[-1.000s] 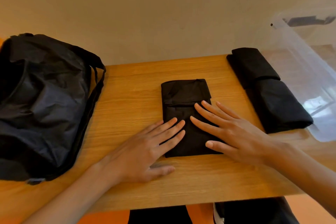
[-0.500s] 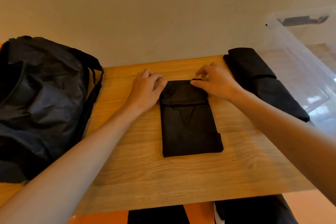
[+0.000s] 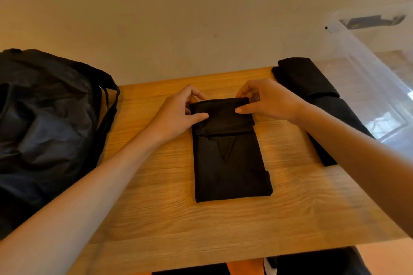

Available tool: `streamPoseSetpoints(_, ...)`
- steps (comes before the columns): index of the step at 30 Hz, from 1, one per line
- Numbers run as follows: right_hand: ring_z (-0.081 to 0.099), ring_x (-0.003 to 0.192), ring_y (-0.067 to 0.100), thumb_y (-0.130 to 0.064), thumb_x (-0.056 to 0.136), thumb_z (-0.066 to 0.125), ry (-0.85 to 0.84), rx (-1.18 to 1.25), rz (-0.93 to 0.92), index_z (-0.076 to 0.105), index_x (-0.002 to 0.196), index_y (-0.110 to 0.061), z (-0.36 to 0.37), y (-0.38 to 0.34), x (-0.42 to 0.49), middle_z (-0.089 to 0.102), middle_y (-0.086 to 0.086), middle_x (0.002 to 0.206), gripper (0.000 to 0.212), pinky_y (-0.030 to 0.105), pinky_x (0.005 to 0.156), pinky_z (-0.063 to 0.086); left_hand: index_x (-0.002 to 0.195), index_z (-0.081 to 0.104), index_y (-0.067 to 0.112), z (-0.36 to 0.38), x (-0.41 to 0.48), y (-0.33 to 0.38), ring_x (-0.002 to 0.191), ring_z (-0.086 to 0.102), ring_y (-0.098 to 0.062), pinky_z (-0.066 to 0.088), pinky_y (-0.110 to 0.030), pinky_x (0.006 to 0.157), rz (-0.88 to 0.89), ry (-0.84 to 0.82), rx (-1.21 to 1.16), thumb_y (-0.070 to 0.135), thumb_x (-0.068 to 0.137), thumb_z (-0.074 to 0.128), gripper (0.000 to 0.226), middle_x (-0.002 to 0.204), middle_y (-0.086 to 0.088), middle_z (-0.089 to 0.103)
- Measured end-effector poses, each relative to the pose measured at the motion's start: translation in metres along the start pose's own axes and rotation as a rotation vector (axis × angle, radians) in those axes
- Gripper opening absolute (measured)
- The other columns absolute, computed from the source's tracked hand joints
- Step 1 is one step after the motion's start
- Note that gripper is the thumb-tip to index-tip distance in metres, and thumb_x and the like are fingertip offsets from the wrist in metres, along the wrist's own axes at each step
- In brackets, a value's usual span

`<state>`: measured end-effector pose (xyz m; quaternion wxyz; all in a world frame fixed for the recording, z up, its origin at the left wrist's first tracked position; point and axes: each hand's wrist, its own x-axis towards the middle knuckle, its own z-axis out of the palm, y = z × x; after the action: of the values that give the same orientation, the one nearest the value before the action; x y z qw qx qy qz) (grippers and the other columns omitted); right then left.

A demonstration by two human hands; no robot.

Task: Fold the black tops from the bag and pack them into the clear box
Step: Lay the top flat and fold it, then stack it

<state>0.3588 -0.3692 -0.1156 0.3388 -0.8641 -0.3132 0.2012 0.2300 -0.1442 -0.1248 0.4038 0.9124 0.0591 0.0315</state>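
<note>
Arms outstretched, left hand (image 3: 178, 113), right hand (image 3: 269, 102), each pinching black top (image 3: 230, 174)

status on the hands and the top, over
Left hand and right hand both pinch far fold of black top. Top on table, not boxed. Folded tops lie right, apart.

We seem to be in a room at home: our wood-grain desk (image 3: 223, 230) meets a plain cream wall (image 3: 178, 18), with a black bag (image 3: 44, 129) and a clear storage box (image 3: 368, 96) at its ends.
</note>
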Motion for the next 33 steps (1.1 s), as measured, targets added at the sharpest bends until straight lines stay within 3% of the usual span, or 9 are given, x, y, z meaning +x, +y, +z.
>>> streamPoseSetpoints(4,0.061,0.08,0.008,-0.032,0.089,0.076,0.035,-0.029,-0.057,0.069,0.111,-0.026,-0.004,-0.006,-0.01,0.065,-0.003,0.089,0.025,0.02,0.073,0.047,0.105,0.062,0.034,-0.004,-0.005,0.006,0.095,0.068,-0.022,0.058,-0.05,0.084,0.028,0.059,-0.074,0.019,0.087,0.08,0.03,0.106,0.008,0.068)
streamPoseSetpoints(8,0.063,0.089,0.002,-0.031,0.092,0.072,0.103,-0.013,-0.185,0.065,0.104,-0.03,-0.007,-0.011,-0.028,0.067,-0.009,0.097,0.015,0.02,0.079,0.052,0.105,0.069,0.028,-0.009,-0.017,0.02,0.098,0.064,-0.005,0.054,-0.034,0.088,0.119,0.163,-0.079,0.015,0.085,0.081,0.027,0.103,0.014,0.069)
streamPoseSetpoints(10,0.063,0.094,0.0,-0.028,0.091,0.072,0.131,-0.018,-0.283,0.065,0.106,-0.028,-0.004,-0.012,-0.045,0.068,-0.013,0.099,0.017,0.019,0.085,0.052,0.104,0.072,0.023,-0.011,-0.032,0.026,0.097,0.064,-0.007,0.052,-0.03,0.086,0.198,0.188,-0.064,0.013,0.083,0.083,0.026,0.1,0.013,0.068)
streamPoseSetpoints(13,0.063,0.099,0.002,-0.026,0.087,0.074,0.178,-0.041,-0.422,0.067,0.105,-0.024,0.004,-0.011,-0.074,0.067,-0.015,0.101,0.02,0.02,0.09,0.05,0.097,0.073,0.018,-0.008,-0.057,0.028,0.093,0.065,-0.013,0.052,-0.029,0.083,0.298,0.174,-0.055,0.009,0.079,0.084,0.023,0.096,0.009,0.068)
streamPoseSetpoints(18,0.06,0.101,0.015,-0.021,0.08,0.077,0.194,-0.155,-0.544,0.071,0.103,-0.018,0.023,0.0,-0.11,0.066,-0.008,0.105,0.023,0.041,0.083,0.054,0.094,0.072,0.014,0.005,-0.098,0.02,0.093,0.064,-0.013,0.052,-0.038,0.082,0.451,0.104,0.042,0.014,0.081,0.084,0.017,0.096,0.007,0.065)
streamPoseSetpoints(25,0.058,0.105,0.013,-0.028,0.084,0.076,0.189,-0.219,-0.621,0.073,0.108,-0.02,0.043,0.015,-0.133,0.066,-0.009,0.11,0.025,0.039,0.086,0.051,0.098,0.075,0.015,0.021,-0.127,0.013,0.091,0.059,-0.008,0.033,-0.019,0.089,0.522,0.077,0.217,0.004,0.078,0.082,0.023,0.097,0.007,0.064)
streamPoseSetpoints(28,0.06,0.106,0.016,-0.033,0.089,0.072,0.208,-0.255,-0.657,0.075,0.111,-0.019,0.048,0.019,-0.138,0.067,-0.009,0.113,0.026,0.041,0.088,0.05,0.1,0.076,0.015,0.022,-0.133,0.011,0.089,0.058,-0.009,0.033,-0.021,0.085,0.563,0.076,0.243,0.014,0.085,0.074,0.015,0.099,0.006,0.065)
streamPoseSetpoints(33,0.059,0.112,0.015,-0.041,0.091,0.074,0.205,-0.297,-0.692,0.075,0.116,-0.02,0.049,0.021,-0.147,0.067,-0.008,0.12,0.033,0.04,0.089,0.049,0.098,0.077,0.013,0.025,-0.139,0.009,0.088,0.059,-0.013,0.036,-0.026,0.083,0.627,0.106,0.269,0.01,0.085,0.073,0.013,0.099,0.003,0.067)
